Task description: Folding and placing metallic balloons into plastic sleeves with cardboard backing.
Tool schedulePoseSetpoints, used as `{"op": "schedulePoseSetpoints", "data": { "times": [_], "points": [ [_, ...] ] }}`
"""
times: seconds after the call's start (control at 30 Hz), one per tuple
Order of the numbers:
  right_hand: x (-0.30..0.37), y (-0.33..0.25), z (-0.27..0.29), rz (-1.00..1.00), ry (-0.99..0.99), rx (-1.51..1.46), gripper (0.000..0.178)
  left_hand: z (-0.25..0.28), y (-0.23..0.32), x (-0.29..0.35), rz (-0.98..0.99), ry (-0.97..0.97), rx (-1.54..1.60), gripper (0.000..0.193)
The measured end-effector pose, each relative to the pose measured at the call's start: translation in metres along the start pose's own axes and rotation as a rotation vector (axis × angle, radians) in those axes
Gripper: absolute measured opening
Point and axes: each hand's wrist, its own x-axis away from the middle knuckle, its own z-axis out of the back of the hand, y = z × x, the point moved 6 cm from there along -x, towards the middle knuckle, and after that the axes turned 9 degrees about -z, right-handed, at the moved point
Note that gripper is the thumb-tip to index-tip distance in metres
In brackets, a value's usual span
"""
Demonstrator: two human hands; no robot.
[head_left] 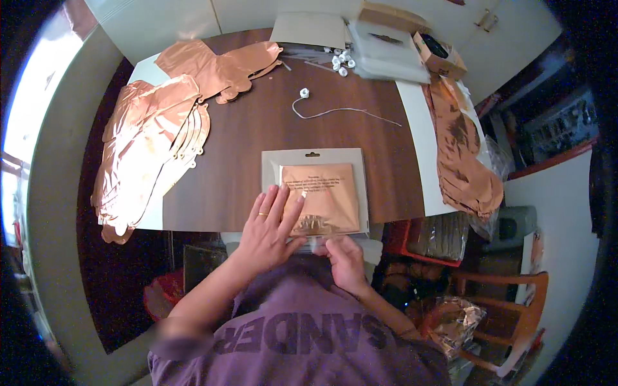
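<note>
A flat rose-gold foil balloon (331,209), folded into a square, lies in a transparent plastic bag with a pale backing card (270,159) at the table's near edge. Small print shows on the foil, and a hanging slot is cut in the card's far edge. Resting flat on the package's left part is my left hand (269,225), its fingers stretched out and a ring on one of them. At the package's near edge, just off the table, my right hand (346,262) has its fingers curled in a pinch. A small whitish bit shows beside them; what they hold is unclear.
Rose-gold foil balloons (151,122) lie heaped on the brown table (244,148) at left, more foil (460,154) at right. A white ribbon roll (304,93) trails its end. Small white rolls (343,62), plastic bags (386,51) and an open box (441,55) stand behind.
</note>
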Motion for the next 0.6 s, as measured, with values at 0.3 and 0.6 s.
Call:
{"op": "schedulePoseSetpoints", "data": {
  "times": [0.3, 0.6],
  "points": [
    [-0.006, -0.017, 0.005, -0.096, -0.016, 0.089, 0.026, 0.007, -0.007, -0.007, 0.027, -0.072, 0.035, 0.08],
    [0.013, -0.11, 0.055, 0.186, 0.27, 1.238, 0.028, -0.013, 0.004, -0.023, -0.142, -0.073, -0.046, 0.067]
  ]
}}
